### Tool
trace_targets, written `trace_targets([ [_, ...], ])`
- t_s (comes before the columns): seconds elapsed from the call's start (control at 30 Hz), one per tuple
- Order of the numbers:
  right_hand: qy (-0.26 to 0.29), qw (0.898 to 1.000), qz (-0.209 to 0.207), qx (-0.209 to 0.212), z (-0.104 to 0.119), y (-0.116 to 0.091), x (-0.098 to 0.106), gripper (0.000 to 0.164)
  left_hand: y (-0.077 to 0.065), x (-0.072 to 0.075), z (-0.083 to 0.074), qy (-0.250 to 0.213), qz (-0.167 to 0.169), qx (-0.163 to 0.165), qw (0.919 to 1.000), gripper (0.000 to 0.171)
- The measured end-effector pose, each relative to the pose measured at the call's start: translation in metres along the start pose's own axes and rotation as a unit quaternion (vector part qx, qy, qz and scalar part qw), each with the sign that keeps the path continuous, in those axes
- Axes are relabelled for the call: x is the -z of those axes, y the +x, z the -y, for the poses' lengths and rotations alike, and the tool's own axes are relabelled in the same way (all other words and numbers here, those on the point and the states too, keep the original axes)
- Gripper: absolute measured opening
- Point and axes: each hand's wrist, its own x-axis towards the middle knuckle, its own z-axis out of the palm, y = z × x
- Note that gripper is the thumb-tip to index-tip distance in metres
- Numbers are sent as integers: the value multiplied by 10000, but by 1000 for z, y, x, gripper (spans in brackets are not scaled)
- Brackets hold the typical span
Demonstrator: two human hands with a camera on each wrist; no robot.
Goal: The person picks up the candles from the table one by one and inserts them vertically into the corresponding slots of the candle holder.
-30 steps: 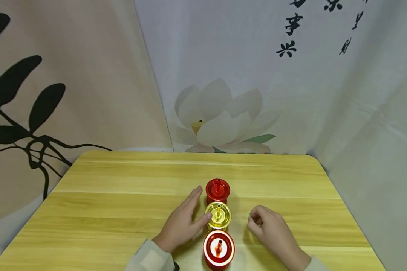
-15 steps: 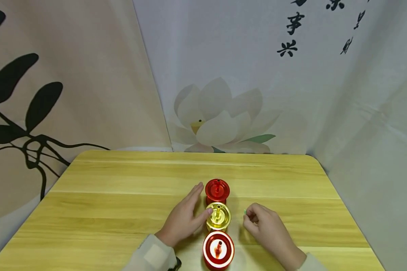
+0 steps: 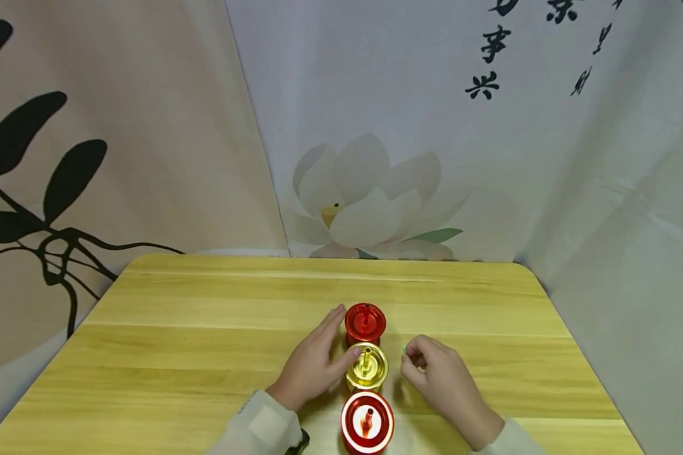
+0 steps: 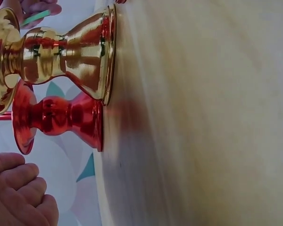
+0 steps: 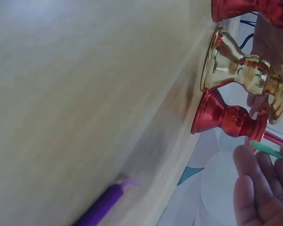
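Note:
Three shiny metallic candlesticks stand in a line: a far red candlestick point(image 3: 365, 321), a gold candlestick point(image 3: 370, 374) in the middle and a near red candlestick point(image 3: 350, 426). Each has a short upright tube in its dish. My left hand point(image 3: 312, 370) is beside them, fingers straight, its thumb over the gold dish's left edge; I cannot tell if it touches. To the right, my right hand point(image 3: 445, 380) pinches a thin green stick point(image 5: 269, 149) between thumb and fingers, apart from the candlesticks. Most of the stick is hidden in the head view.
The candlesticks stand on a wooden table point(image 3: 205, 328) with rounded far corners. Behind it hangs a printed cloth point(image 3: 387, 76) with a lotus and characters. A purple stick-like thing point(image 5: 101, 205), pale at its tip, lies low in the right wrist view.
My right hand has moved left, closer to the gold candlestick, with the green stick in it. The left hand has shifted slightly to the right. The candlesticks stay in their line.

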Motion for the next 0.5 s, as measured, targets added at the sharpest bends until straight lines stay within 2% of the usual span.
trace_targets([
  [0.37,-16,9992,-211,324,8,12,-4,12,7,-4,3,-210,-33,11,9998,80],
  [0.5,25,9993,-227,308,11,16,-4,15,8,-4,1,-264,-100,-64,9996,77],
])
